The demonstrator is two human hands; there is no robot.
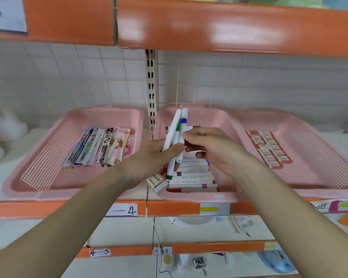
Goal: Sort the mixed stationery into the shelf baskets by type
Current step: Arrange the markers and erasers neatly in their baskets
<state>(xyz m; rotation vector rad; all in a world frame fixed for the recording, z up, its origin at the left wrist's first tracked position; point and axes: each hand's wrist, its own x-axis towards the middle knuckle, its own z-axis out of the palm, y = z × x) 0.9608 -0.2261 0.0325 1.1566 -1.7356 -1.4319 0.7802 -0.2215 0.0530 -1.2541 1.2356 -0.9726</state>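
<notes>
Sorting markers (174,128), we are holding a bunch upright just above the middle basket (227,125), where more markers are lying stacked. Our left hand (155,157) is gripping the bunch, with an eraser (159,182) tucked beneath; our right hand (213,149) is pinching the blue-banded marker (183,120). Next we are likely laying it flat in the middle basket, then carrying the eraser to the eraser basket (317,177) just right of it.

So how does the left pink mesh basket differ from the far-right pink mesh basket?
The left pink mesh basket holds long slim packets, fanned side by side; the far-right pink mesh basket holds small red-and-white blocks packed in rows. Left's contents are many-coloured, right's uniform. Both are pink perforated plastic trays on one shelf.
</notes>
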